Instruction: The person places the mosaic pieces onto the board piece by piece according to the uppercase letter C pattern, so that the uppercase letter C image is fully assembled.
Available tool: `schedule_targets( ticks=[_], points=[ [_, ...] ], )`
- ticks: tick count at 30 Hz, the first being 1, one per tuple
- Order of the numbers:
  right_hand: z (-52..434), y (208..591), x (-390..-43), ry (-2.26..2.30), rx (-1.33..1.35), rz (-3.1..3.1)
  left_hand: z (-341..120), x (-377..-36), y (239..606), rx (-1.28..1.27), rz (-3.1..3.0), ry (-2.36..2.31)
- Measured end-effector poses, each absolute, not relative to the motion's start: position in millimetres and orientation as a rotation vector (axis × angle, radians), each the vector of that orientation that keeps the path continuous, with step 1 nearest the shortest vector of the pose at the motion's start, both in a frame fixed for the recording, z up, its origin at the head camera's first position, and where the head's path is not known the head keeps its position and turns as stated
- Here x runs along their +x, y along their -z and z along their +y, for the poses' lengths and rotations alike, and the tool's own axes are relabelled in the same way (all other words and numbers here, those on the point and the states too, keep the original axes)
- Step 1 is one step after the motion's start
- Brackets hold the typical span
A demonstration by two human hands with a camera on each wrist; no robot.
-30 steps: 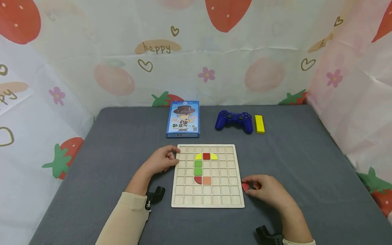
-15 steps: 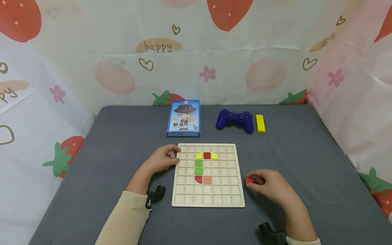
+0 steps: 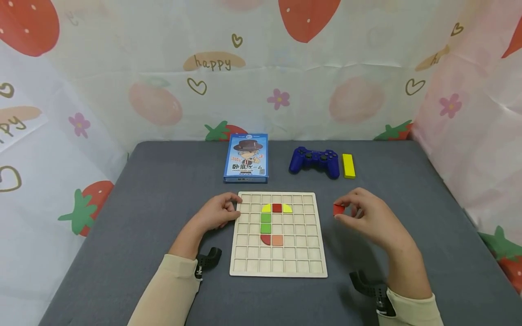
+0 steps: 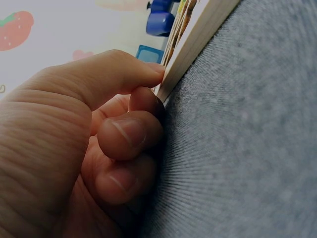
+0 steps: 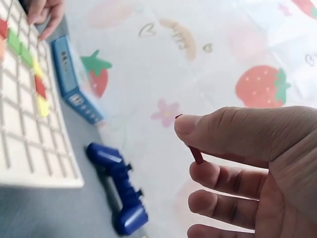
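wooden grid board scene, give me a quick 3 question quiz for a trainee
1. True or false: the right hand pinches a small red piece in the air beside the wooden grid board.
2. Which part of the board does the left hand touch? A) near right corner B) far left corner C) its middle
3. Fill in: the two green square tiles lie directly below the ___ quarter-round tile.

Key: 1 true. 2 B. 3 yellow.

Left hand rests curled (fingers tucked); right hand raised, pinching.
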State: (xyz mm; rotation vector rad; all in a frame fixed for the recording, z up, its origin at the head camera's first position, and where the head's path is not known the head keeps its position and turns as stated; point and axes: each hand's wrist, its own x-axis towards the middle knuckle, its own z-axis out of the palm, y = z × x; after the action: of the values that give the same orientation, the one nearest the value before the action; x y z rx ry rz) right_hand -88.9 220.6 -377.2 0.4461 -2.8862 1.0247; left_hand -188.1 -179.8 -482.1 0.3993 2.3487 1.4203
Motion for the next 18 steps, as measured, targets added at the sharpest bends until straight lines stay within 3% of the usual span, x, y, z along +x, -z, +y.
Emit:
schedule_targets(
  ticks=[7, 18],
  points=[
    [204, 367, -98, -1.064, 0.534, -2.819, -179, -188, 482, 0.405, 2.365, -1.404],
    [168, 381, -102, -1.074, 0.669, -2.805, -180, -187, 481, 0.398, 2.366, -1.404]
  ],
)
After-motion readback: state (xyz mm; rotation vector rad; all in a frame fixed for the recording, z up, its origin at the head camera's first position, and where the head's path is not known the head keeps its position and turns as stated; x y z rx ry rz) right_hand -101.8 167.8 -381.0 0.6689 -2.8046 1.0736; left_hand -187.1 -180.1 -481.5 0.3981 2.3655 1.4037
